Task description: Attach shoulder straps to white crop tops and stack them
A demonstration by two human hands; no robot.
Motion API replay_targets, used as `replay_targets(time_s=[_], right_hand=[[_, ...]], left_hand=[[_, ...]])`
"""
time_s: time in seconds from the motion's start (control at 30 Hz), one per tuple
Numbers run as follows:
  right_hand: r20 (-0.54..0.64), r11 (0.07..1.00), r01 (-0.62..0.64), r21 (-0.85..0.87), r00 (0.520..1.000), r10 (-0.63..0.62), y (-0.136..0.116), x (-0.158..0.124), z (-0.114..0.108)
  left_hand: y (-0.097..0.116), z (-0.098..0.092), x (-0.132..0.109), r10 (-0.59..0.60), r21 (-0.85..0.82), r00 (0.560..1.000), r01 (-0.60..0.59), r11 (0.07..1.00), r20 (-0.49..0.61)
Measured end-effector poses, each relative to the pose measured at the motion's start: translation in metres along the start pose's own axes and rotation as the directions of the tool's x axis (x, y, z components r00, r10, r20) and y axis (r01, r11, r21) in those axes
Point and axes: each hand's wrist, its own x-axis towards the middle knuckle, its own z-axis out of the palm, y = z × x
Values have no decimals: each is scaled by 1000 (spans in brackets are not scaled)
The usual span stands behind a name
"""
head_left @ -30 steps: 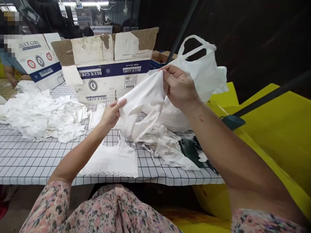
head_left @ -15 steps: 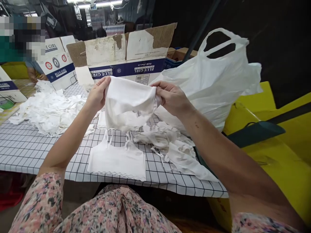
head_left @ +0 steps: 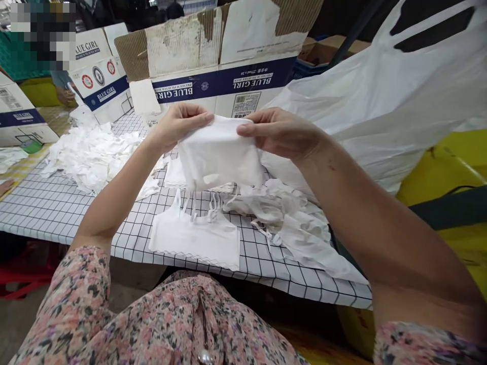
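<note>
My left grip (head_left: 178,126) and my right grip (head_left: 281,134) are apart, one at each side of a soft white cotton top (head_left: 219,154), which I hold up over the table at the middle of the frame. The fingers of both lie across its upper edge, closed lightly on the cloth. My thumbs are hidden behind it, so I can't see exactly how each pinch sits.

The top feels as if it would weigh next to nothing. It is limp and sags wherever it isn't held, so the safest hold looks to be the two sides of the upper edge, with the cloth gathered between fingers and thumb. The thin straps seem likely to tangle.

At lower middle a second white top (head_left: 194,243) lies flat, its straps toward the upper part of the frame and its scalloped hem toward me. Just right of it sits a crumpled tangle of white tops (head_left: 292,218), and at upper left a large loose heap of white cloth (head_left: 91,157). The table (head_left: 49,215) has a white grid-patterned cover. Behind it stands a Blue Girl cardboard carton (head_left: 220,86), with a white plastic bag (head_left: 361,101) at upper right
</note>
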Motion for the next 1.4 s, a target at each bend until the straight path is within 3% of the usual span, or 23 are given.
replay_targets(time_s=[0.27,0.5,0.63,0.77,0.87,1.0,1.1,1.27,1.4], right_hand=[[-50,987,-158,-16,986,157,4,-20,-20],[-45,994,-106,-9,993,105,3,-30,-29],[-18,991,-108,-82,994,107,4,-25,-20],[110,999,-11,-51,994,17,8,0,19],[118,1000,-11,-2,993,11,14,17,36],[-56,999,-48,13,997,49,15,17,14],[-72,998,-63,-5,995,62,10,8,-6],[-23,985,-117,-127,993,115,4,-3,-19],[-95,993,-55,-107,994,45,0,-10,-30]], left_hand=[[-21,-48,-19,-57,-159,988,33,987,-146],[-39,-66,-32,-92,-166,978,61,984,-186],[-36,-52,-34,-83,-142,984,61,988,-159],[-22,-12,-20,-50,-43,999,50,998,0],[-12,0,-9,-34,-17,998,35,999,60],[-6,-24,-13,-150,10,974,151,989,169],[-8,-43,-24,-152,-33,968,161,986,202],[-11,-52,-29,-120,-70,991,124,990,58],[-8,-64,-25,-169,-68,985,166,984,-30]])
